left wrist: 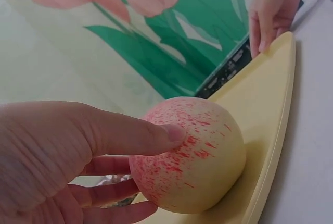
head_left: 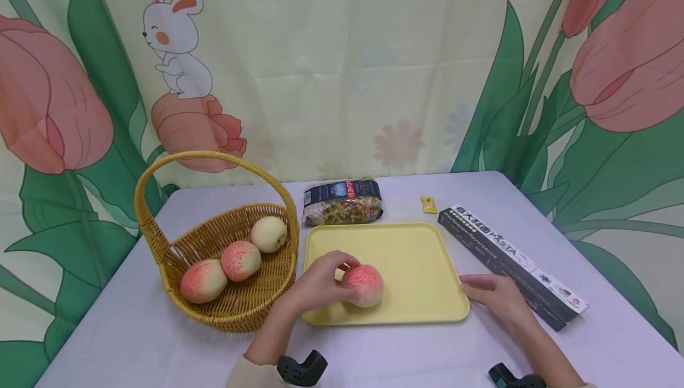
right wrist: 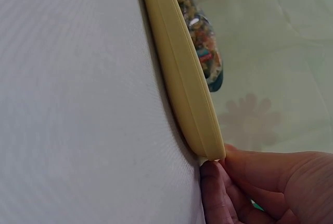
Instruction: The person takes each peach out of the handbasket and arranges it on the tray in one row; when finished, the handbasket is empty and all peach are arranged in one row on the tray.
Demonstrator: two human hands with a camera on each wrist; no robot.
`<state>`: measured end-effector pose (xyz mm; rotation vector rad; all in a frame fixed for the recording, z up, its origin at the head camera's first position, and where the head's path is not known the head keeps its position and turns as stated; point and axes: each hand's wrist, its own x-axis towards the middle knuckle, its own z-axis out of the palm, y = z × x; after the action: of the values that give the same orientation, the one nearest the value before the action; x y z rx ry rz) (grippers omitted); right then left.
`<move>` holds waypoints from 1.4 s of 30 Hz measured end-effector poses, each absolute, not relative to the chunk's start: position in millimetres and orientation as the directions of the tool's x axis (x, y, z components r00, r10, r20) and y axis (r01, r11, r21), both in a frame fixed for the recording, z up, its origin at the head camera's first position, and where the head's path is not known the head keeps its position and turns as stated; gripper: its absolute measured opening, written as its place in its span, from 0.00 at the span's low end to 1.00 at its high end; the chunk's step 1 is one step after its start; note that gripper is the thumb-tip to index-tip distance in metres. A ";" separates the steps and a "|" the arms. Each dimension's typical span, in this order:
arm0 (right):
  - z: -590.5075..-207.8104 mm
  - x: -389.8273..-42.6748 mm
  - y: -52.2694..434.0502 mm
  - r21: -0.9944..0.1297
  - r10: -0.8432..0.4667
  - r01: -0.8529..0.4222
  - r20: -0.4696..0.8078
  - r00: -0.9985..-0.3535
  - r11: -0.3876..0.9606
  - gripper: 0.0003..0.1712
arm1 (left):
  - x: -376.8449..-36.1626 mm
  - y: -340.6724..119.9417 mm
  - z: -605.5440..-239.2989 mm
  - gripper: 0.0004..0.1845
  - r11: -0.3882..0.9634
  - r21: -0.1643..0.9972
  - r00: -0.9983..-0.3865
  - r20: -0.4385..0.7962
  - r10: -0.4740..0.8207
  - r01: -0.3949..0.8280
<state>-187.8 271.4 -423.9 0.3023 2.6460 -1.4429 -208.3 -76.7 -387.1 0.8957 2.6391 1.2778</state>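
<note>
My left hand (head_left: pixel 323 284) grips a pink-and-cream peach (head_left: pixel 366 286) over the front left part of the yellow tray (head_left: pixel 414 269). In the left wrist view the thumb lies across the peach (left wrist: pixel 195 153), with the other fingers round its far side. Whether the fruit's underside touches the tray cannot be told. At the tray's right edge my right hand (head_left: pixel 497 296) pinches the rim near the front corner. The right wrist view shows its thumb on the rim of the tray (right wrist: pixel 190 78) and its fingers below.
Left of the tray stands a wicker basket (head_left: pixel 267 305) with two peaches (head_left: pixel 241 260) and a pale yellow round fruit (head_left: pixel 269 234). Behind the tray lies a pasta bag (head_left: pixel 343 202), with a small yellow packet (head_left: pixel 428 204) further right. A long black pasta box (head_left: pixel 507 263) lies beside the right hand.
</note>
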 end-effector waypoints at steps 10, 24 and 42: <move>-423.4 -188.7 272.1 -0.821 0.106 0.208 -0.179 -0.978 0.531 0.29 | -214.7 -61.0 -388.9 0.22 0.472 0.734 -0.819 0.198 0.539 0.488; -424.3 -188.0 276.5 -0.812 0.093 0.185 -0.161 -0.983 0.554 0.31 | -220.8 -33.7 -390.0 0.22 0.476 0.742 -0.826 0.184 0.533 0.472; -426.1 -188.1 273.7 -0.836 0.112 0.196 -0.162 -0.981 0.512 0.27 | -226.5 -3.0 -402.8 0.22 0.431 0.781 -0.850 0.232 0.472 0.452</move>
<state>-188.1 273.7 -426.1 0.2709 2.6548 -1.4860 -226.5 -3.0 -402.8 0.8528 2.6390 1.4296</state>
